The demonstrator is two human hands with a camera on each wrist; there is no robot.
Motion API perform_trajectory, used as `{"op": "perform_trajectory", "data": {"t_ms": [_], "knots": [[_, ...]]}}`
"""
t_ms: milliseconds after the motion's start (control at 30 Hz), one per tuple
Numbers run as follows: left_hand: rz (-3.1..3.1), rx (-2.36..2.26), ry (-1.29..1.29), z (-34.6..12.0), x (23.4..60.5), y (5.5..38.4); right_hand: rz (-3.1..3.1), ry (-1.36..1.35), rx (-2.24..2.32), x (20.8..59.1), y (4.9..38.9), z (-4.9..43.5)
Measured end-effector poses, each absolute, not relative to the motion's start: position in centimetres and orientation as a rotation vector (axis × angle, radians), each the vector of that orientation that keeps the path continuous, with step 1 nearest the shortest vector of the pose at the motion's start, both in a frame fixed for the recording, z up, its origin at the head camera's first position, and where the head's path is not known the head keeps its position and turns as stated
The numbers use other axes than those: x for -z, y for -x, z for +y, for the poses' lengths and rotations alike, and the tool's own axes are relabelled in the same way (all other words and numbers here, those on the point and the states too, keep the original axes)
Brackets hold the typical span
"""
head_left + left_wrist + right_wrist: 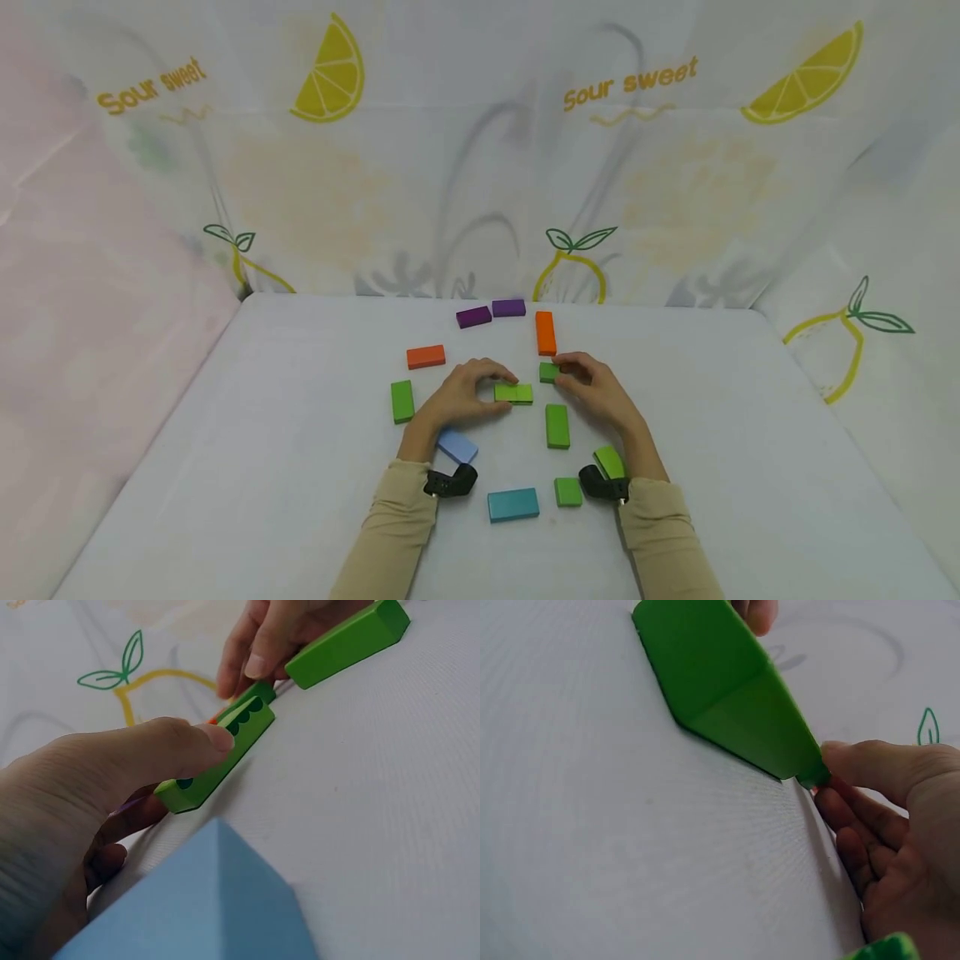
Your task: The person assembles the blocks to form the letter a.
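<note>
Passable straight beyond the teal block (513, 505), over bare desk (513, 454) between the blue block (458, 447) and the long green block (557, 426). Barred farther beyond it by the lime block (524, 394) in the left hand (457, 396). Obstructed just right of it by the short green block (568, 492). Open well left of it, past the left sleeve (390, 525).

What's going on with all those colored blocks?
A person's left hand pinches a light green block, and the right hand pinches a small green block. The two are close together but not touching. Two purple blocks lie near the far edge of the white table.
</note>
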State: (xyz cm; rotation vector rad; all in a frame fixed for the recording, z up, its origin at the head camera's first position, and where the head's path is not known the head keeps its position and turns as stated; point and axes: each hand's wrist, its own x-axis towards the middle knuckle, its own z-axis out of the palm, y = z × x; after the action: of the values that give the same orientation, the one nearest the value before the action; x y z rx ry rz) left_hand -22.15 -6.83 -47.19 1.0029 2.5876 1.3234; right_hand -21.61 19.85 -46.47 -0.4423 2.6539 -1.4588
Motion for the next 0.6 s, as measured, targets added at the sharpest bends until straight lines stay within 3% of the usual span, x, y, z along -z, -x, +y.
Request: {"op": "perform_trajectory", "data": {"t_ms": [600], "knots": [[2.598,-1.300,-0.986,-6.79,47.22,22.26,2.659,0.445,1.471,46.41,21.54,19.89]]}}
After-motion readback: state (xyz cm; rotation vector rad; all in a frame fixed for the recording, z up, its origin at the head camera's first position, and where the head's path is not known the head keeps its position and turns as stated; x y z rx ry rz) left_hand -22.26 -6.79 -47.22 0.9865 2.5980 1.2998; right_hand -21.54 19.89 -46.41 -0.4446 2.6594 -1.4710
